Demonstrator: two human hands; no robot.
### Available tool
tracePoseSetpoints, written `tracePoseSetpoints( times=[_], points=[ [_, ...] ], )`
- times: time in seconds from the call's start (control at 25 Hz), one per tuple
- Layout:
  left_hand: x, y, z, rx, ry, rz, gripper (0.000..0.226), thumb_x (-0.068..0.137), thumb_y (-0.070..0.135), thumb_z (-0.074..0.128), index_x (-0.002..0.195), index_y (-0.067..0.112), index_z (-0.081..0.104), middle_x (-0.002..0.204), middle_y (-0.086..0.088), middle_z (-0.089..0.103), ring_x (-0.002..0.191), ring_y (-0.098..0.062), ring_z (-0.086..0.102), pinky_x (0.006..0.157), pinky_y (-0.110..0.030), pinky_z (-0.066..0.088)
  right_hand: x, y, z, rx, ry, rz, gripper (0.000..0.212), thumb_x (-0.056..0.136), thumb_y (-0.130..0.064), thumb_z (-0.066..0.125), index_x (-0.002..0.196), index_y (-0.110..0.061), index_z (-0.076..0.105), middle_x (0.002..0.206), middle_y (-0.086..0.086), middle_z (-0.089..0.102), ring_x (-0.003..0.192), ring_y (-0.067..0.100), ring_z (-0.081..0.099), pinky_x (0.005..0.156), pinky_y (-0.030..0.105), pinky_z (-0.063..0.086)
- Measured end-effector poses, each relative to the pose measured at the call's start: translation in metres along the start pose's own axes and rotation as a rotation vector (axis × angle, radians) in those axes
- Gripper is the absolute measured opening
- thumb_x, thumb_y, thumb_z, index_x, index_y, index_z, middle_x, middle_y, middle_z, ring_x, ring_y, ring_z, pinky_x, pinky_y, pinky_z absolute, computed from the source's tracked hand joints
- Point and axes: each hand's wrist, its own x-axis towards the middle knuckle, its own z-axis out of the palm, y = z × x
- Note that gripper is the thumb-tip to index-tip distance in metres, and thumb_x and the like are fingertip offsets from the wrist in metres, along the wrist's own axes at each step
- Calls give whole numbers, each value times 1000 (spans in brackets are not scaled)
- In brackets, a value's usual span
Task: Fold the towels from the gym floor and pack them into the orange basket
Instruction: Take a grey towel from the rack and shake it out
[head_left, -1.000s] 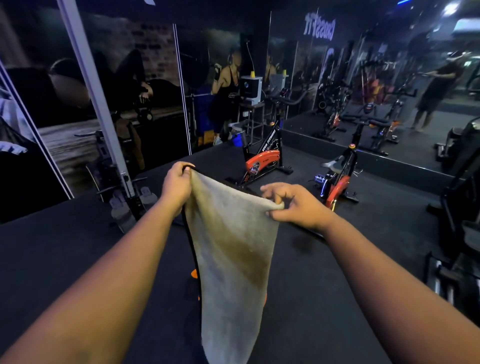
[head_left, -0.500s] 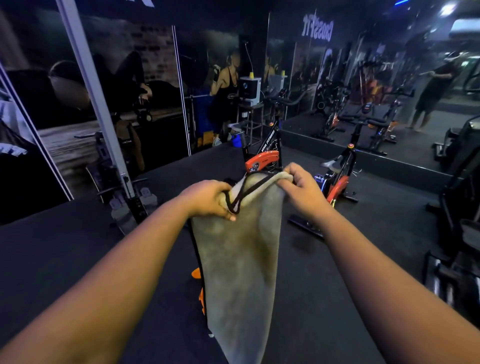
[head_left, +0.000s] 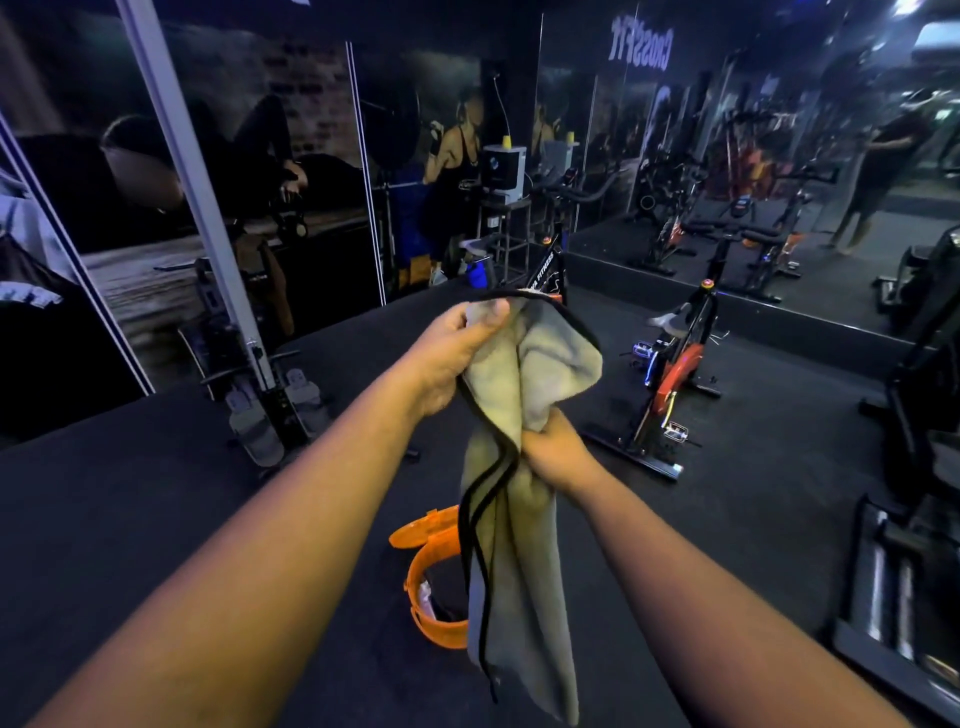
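Folding this grey towel (head_left: 524, 499) in the air looks like the step in hand, and it is about halfway through one fold: the left hand (head_left: 451, 358) pinches the gathered top corners up high, thumb pressed over the cloth, while the right hand (head_left: 553, 451) has its fingers curled round the towel's middle, lower and a little nearer. To do it well, I would judge that the right hand should slide down and keep the black-trimmed edges lined up, then lift the hanging tail to meet the top so the layers lie flat rather than bunched; the cloth is limp and already puckers between the hands, so it could twist or slip if the pinch loosens. The orange basket (head_left: 435, 582) sits on the dark floor directly below, partly hidden behind the towel, with something pale and something dark inside that I cannot make out; lowering the folded towel straight down should reach it. An exercise bike (head_left: 670, 374) stands to the right, well apart from the work. Compared with half a second ago, the hands have separated: both then held the top edge close together at the same height, whereas the right hand has now dropped to mid-length and the left has taken both corners alone.
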Motion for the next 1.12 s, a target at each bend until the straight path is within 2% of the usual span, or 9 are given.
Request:
tracePoseSetpoints(
  times=[0.16, 0.28, 0.4, 0.56, 0.68, 0.8, 0.88, 1.0, 1.12],
  points=[
    [-45, -94, -21, 203, -66, -231, 107, 64, 70, 80, 151, 21, 40, 145, -2, 58, 129, -18, 58, 108, -42, 49, 19, -6, -12, 283, 98, 231, 29, 75, -34, 80, 96, -14, 78, 99, 11, 79, 102, 30, 74, 86, 46, 62],
    [-91, -170, -21, 295, -228, -314, 72, 72, 48, 90, 131, 17, 63, 127, 0, 72, 121, -18, 66, 106, -45, 51, 31, -15, -19, 407, 100, 251, 27, 76, -23, 81, 97, -7, 78, 101, 21, 77, 97, 36, 75, 81, 50, 62],
    [-98, -186, -9, 347, -22, -206, 20, 87, 19, 79, 106, 22, 73, 104, 7, 78, 108, -19, 72, 99, -45, 56, 39, -18, -24, 343, 187, 280, 40, 72, -27, 81, 105, -4, 74, 98, 16, 78, 93, 31, 77, 84, 49, 62],
    [-86, -169, -3, 358, 95, -189, 19, 96, 5, 65, 103, 20, 74, 102, -1, 78, 103, -20, 73, 91, -36, 59, 31, -7, -34, 393, 139, 477, 76, 70, -68, 82, 117, -9, 67, 107, 8, 78, 103, 22, 74, 94, 41, 59],
    [-78, -153, 0, 104, 240, -248, 20, 100, 8, 58, 110, 16, 73, 104, -5, 78, 100, -21, 74, 76, -25, 59, -11, 23, -32, 320, -50, 655, 77, 58, -93, 57, 102, -31, 68, 90, -11, 79, 91, 7, 72, 77, 31, 58],
    [-66, -142, -1, 113, 280, -272, 26, 101, 8, 53, 120, 11, 70, 111, -16, 75, 100, -22, 72, 82, -30, 59, -54, 51, -14, 140, -174, 676, 67, 71, -72, 73, 118, -25, 64, 94, -9, 79, 87, 10, 75, 63, 25, 58],
    [-57, -139, -13, 598, 160, -240, 30, 101, 14, 52, 126, 14, 68, 110, -14, 75, 100, -25, 70, 89, -36, 54, -62, 62, -8, 73, -174, 539, 46, 80, -44, 85, 119, -23, 71, 104, -3, 79, 93, 13, 76, 64, 23, 58],
    [-49, -131, -37, 1067, 81, -224, 29, 98, 26, 50, 121, 23, 67, 100, -10, 74, 89, -30, 69, 70, -34, 50, -58, 70, -20, -69, 93, 493, 17, 82, -25, 83, 96, -17, 77, 84, -4, 79, 72, 6, 74, 55, 22, 53],
    [-48, -126, -47, 830, 157, -229, 26, 96, 16, 50, 91, 26, 74, 88, 1, 77, 73, -10, 68, 59, -23, 45, -49, 71, -32, -68, 149, 425, 11, 87, -19, 78, 87, -9, 74, 67, -7, 71, 59, 7, 63, 48, 19, 44]
  ],
)
